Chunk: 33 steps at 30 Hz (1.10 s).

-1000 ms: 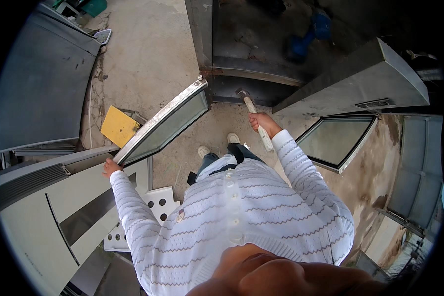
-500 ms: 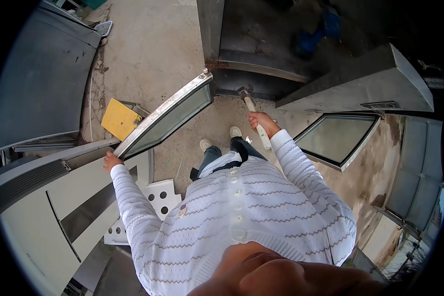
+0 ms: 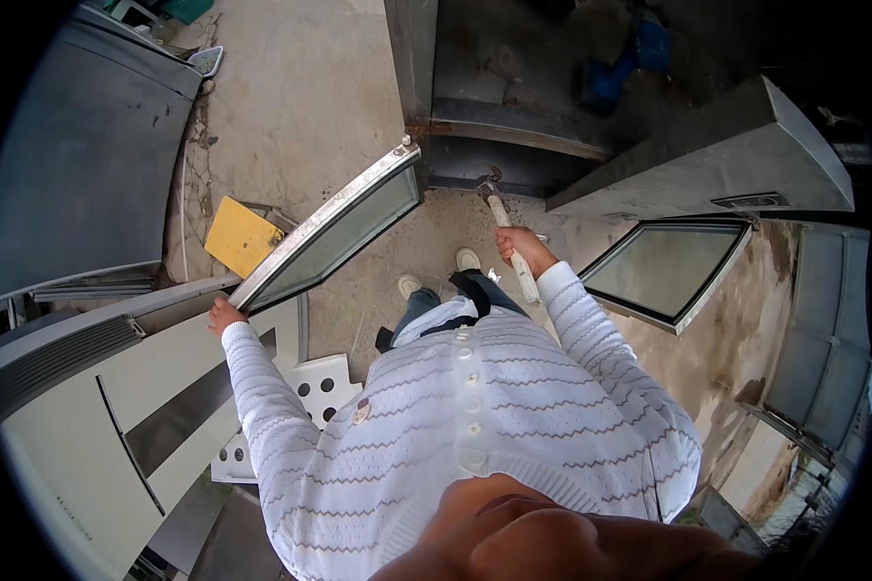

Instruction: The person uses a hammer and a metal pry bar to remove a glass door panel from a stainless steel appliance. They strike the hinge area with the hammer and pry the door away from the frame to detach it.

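Observation:
My left hand (image 3: 226, 316) grips the free end of an open glass-panelled door (image 3: 331, 232) with a worn metal frame, which stands swung out to my left. The far end of this door meets the front of a dark metal cabinet (image 3: 494, 160). In my right hand (image 3: 527, 249) is a hammer (image 3: 498, 205), held partway along its pale, worn handle. Its dark metal head points away from me, close to the cabinet's lower front edge. The hammer and the door are apart. My right fingers are wrapped round the handle.
To the right, a second glass-panelled door (image 3: 664, 266) stands below an open grey metal door (image 3: 717, 160). A yellow panel (image 3: 242, 237) lies behind the left door. White appliance-like panels (image 3: 77, 426) and a white board with round holes (image 3: 312, 380) are at lower left. Blue dumbbell-shaped object (image 3: 625, 63) sits inside the cabinet.
The hammer and my right hand have shifted slightly right and toward me. The whole view has drifted a little; my left hand keeps its hold on the door.

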Motion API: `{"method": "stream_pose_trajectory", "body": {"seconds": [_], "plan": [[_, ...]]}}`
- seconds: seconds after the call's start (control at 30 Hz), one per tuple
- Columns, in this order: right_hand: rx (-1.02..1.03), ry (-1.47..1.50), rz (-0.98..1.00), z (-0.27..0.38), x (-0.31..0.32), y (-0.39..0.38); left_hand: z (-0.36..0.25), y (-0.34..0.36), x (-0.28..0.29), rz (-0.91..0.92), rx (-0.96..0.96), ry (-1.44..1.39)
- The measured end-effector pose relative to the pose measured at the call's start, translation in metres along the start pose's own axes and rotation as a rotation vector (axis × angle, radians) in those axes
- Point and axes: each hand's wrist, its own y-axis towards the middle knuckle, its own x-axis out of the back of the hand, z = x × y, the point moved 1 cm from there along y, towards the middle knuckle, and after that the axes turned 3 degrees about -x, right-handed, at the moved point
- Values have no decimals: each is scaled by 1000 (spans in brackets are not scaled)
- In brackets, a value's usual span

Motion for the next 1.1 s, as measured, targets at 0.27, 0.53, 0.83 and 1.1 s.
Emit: {"method": "stream_pose_trajectory", "body": {"seconds": [0.27, 0.53, 0.83, 1.1], "plan": [[315, -330, 85, 50, -84, -19, -2, -3, 6, 6, -5, 2], [4, 135, 7, 10, 5, 9, -4, -1, 7, -26, -22, -3], [367, -334, 233, 66, -127, -83, 0, -2, 4, 36, 20, -12], [-25, 8, 176, 38, -71, -51, -7, 0, 4, 1, 14, 3]]}}
